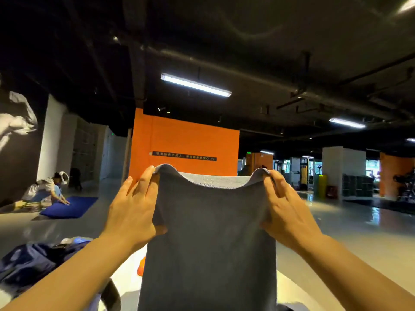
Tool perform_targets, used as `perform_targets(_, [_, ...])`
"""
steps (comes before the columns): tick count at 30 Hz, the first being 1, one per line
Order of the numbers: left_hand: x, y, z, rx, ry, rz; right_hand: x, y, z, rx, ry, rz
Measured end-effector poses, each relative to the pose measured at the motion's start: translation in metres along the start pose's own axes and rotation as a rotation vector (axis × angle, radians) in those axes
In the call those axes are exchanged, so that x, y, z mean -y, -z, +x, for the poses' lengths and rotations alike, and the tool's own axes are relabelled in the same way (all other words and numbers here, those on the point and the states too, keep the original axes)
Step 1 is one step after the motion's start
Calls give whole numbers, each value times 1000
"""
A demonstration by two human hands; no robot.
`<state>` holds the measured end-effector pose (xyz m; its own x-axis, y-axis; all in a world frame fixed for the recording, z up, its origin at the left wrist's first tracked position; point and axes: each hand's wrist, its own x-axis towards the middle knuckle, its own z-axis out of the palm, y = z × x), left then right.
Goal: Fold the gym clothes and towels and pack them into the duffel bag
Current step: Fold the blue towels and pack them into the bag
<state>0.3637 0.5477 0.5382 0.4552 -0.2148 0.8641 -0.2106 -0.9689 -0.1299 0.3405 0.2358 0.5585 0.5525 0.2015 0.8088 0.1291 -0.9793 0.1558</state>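
— Where is the grey towel point(208, 232) held?
— Upright in the air, top corners pinched by the left hand point(132, 209) and right hand point(289, 212); remaining fingers are spread. The navy duffel bag point(33, 263) lies lower left.

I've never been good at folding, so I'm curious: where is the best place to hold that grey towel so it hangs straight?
Probably at its two top corners, one from each side. The grey towel hangs upright, doubled over along its top edge. The left hand pinches the left corner and the right hand pinches the right, so the cloth drops flat between them, sagging only slightly along the top.
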Motion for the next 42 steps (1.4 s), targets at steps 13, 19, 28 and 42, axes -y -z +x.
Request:
perform_targets(13, [-29,49,-194,19,370,-827,41,28,-199,88,-221,663])
perform_targets(19, [-27,52,-276,264,195,-894,48,36,-278,368,-270,669])
perform_targets(28, [-23,40,-330,493,-54,-679,64,29,-306,721,-186,508])
perform_targets(42, [-30,67,-336,500,-275,-697,52,36,-360,533,-69,557])
